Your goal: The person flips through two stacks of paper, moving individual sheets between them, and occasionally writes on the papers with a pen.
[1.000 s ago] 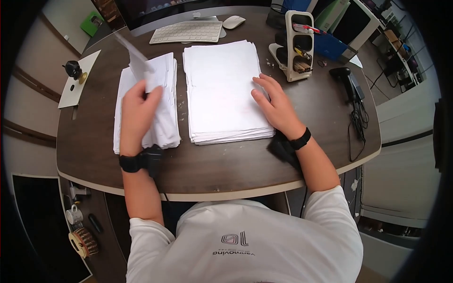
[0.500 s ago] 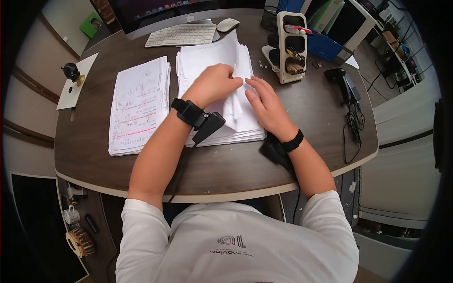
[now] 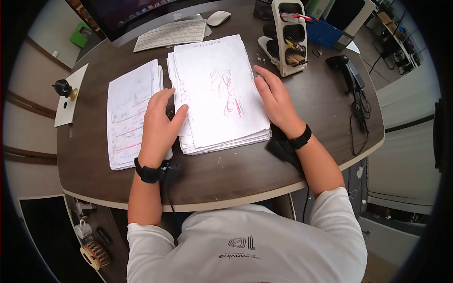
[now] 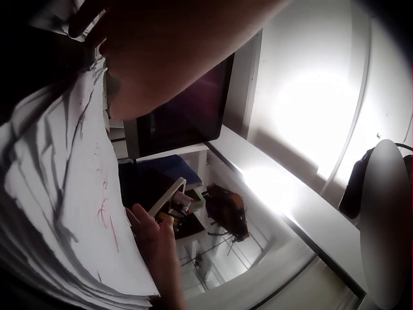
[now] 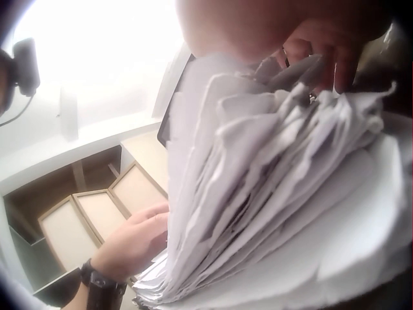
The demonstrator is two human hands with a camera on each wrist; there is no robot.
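A thick stack of paper [image 3: 217, 120] lies in front of me, its top sheet marked with red and green scribbles. My left hand [image 3: 160, 123] is at the stack's left edge, fingers fairly straight and thumb apart. At the opposite edge, my right hand [image 3: 279, 103] has its fingers extended along the sheets' side. In the right wrist view the sheet edges [image 5: 245, 181] look uneven and slightly fanned. A second paper stack [image 3: 126, 106], covered in handwriting and red lines, lies left of my left hand, which partly hides it.
Behind the stacks are a keyboard [image 3: 171, 36], a mouse [image 3: 219, 18] and a monitor [image 3: 137, 19]. A pen holder [image 3: 289, 40] stands at the back right, with a barcode scanner [image 3: 347, 73] and its cable farther right. A black-handled stamp [image 3: 62, 87] sits at the far left.
My left hand lifted paper off the left stack, carried it right onto the other stack and let go, then moved back to that stack's left edge. My right hand has stayed at the right edge.
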